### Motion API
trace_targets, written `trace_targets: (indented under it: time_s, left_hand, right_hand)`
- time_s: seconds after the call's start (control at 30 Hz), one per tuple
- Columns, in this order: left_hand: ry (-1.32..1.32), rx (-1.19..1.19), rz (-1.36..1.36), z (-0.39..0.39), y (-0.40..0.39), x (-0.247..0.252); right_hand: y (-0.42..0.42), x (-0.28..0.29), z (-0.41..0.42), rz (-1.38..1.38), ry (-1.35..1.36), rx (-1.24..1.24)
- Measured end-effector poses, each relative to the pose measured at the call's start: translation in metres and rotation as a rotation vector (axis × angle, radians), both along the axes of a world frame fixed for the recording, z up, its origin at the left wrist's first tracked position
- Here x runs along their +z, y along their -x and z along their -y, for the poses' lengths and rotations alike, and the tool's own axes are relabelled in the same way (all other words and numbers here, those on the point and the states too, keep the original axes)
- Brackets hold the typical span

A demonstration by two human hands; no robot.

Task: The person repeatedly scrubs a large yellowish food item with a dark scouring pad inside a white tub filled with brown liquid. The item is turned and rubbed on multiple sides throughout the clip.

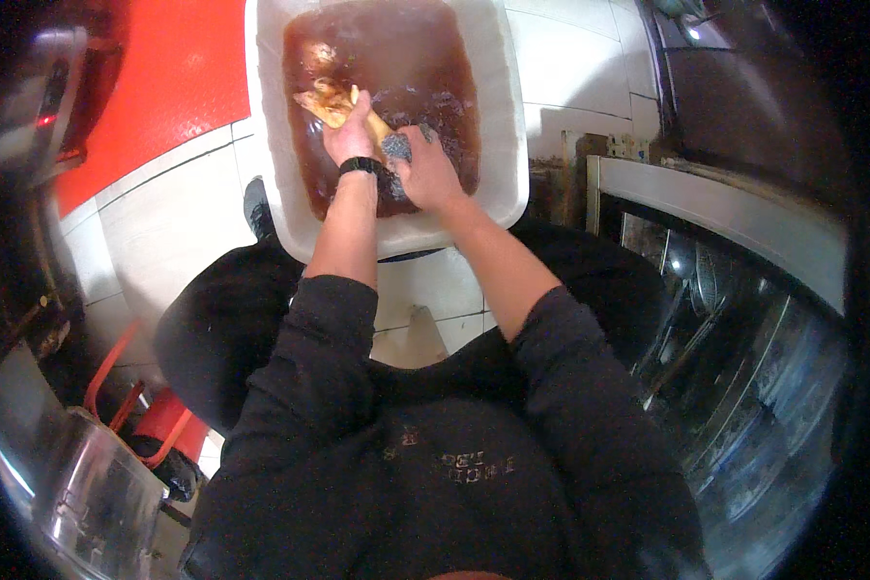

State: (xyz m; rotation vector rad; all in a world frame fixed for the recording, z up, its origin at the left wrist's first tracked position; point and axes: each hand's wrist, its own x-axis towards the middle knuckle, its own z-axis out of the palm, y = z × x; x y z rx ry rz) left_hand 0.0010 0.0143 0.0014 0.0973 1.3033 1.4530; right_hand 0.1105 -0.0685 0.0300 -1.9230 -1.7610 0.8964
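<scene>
Before me stands a white plastic tub [504, 145] holding reddish-brown liquid [420, 43]. My left hand [349, 134], with a black band at the wrist, grips a pale yellow piece that looks like an animal's foot or leg [326, 109] just above the liquid. My right hand [426, 167] is closed on a grey metal scouring pad [396, 146], which touches or lies close against the near end of that piece. Another pale lump [320, 54] shows at the liquid's surface near the tub's far left.
A red mat [181, 87] lies on the white tiled floor [167, 188] at the left. To the right stands a metal-framed unit [696, 196] with utensils inside. A clear plastic container [101, 493] and a red-framed object [167, 420] are at the lower left.
</scene>
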Motion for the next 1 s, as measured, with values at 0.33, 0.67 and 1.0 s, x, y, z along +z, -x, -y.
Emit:
trace_targets:
  time_s: [0.33,0.67,1.0]
  left_hand:
    - [0.000,-0.631,0.008,0.013,0.003,-0.014]
    - [0.273,-0.508,0.035,0.008,-0.003,-0.004]
    - [0.124,-0.609,-0.442,0.023,-0.016,0.025]
  right_hand:
    - [-0.039,-0.092,-0.024,-0.126,0.415,-0.504]
    - [-0.019,0.008,-0.053,-0.204,-0.225,0.060]
    - [0.000,-0.014,-0.080,-0.100,0.123,-0.580]
